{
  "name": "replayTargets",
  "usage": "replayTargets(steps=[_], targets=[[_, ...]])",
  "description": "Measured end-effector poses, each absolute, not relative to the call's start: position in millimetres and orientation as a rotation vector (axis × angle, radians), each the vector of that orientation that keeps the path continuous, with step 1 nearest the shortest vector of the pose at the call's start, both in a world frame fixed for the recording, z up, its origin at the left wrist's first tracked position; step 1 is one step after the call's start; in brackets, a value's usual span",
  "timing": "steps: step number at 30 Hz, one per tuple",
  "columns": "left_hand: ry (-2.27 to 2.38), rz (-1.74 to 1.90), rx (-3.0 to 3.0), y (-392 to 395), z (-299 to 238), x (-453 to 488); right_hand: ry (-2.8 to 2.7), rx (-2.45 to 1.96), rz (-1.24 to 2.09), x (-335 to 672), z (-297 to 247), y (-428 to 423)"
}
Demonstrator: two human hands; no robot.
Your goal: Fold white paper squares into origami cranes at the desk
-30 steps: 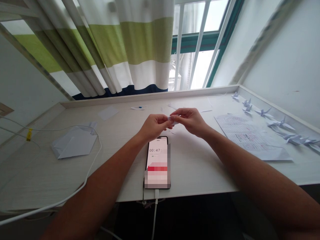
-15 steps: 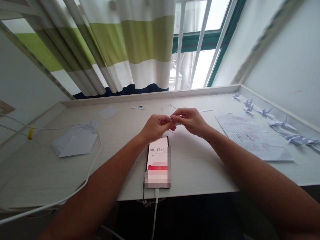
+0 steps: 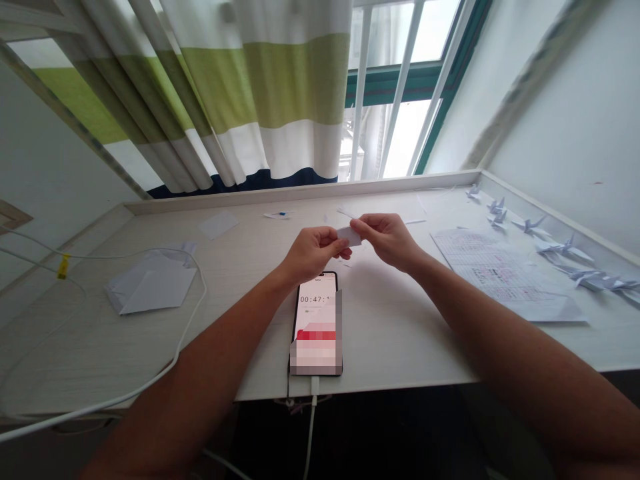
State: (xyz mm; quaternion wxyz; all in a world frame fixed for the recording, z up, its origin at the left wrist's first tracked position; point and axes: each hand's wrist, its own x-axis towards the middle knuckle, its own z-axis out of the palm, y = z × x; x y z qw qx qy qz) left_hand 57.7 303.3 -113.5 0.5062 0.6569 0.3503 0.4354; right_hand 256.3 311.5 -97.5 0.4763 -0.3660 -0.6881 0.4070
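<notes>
Above the middle of a pale wooden desk [image 3: 400, 333], my left hand [image 3: 311, 252] and my right hand [image 3: 390, 239] pinch a small folded white paper [image 3: 350, 235] between their fingertips. The paper is held in the air between them, its flat face showing. Both hands have their fingers closed on it. Just below the hands a phone [image 3: 316, 323] lies flat on the desk with a timer on its screen.
A white cable [image 3: 165, 370] loops over the desk's left side, near a pile of folded white sheets [image 3: 150, 283]. A printed sheet [image 3: 505, 273] lies at right, with several small paper cranes [image 3: 565, 247] along the right rim. Striped curtain [image 3: 250, 93] and window behind.
The small paper has been turned or unfolded between my fingertips, so more of its flat face shows. My right hand has shifted slightly to the right.
</notes>
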Motion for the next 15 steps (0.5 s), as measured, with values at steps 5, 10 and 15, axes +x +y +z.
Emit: replayTargets(steps=[5,10,15], targets=[[0.827,1.025,1.524,303.4,-111.9,58.2,-1.686,-0.871,0.967,256.7,-102.6,314.6],[0.789,0.955,1.430,299.8,-106.9,61.0,-1.700,-0.888,0.917,254.8,-102.3,310.7],[0.744,0.944,1.405,299.0,-106.3,61.4,-1.694,-0.928,0.878,252.6,-98.9,307.0]])
